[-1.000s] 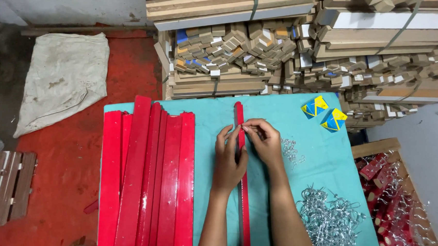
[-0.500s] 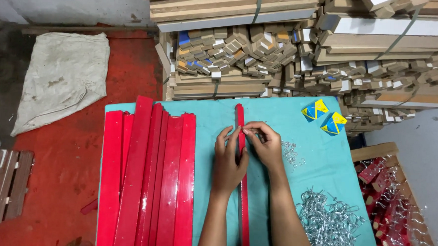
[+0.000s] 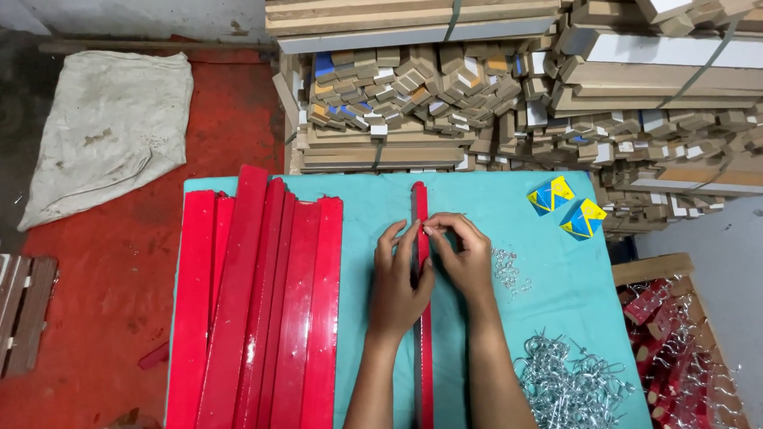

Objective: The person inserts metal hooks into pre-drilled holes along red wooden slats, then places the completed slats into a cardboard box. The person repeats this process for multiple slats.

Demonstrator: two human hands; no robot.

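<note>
A long narrow red strip (image 3: 418, 203) lies lengthwise down the middle of the turquoise table (image 3: 499, 204). My left hand (image 3: 398, 283) rests on the strip's left side, fingers pressing its edge. My right hand (image 3: 462, 256) sits on the right side, thumb and forefinger pinched at the strip on something small that I cannot make out. Both hands meet near the strip's upper third. A small scatter of metal clips (image 3: 508, 269) lies just right of my right hand.
A stack of red strips (image 3: 258, 312) covers the table's left part. A heap of wire hooks (image 3: 569, 385) lies at the front right, two blue-and-yellow boxes (image 3: 567, 206) at the back right. Bundled wooden boards (image 3: 512, 83) stand behind; a crate (image 3: 682, 348) stands right; a sack (image 3: 108, 122) lies on the red floor.
The hands stay on the strip at almost the same place; the right fingers have shifted slightly at the pinch. Nothing else has moved.
</note>
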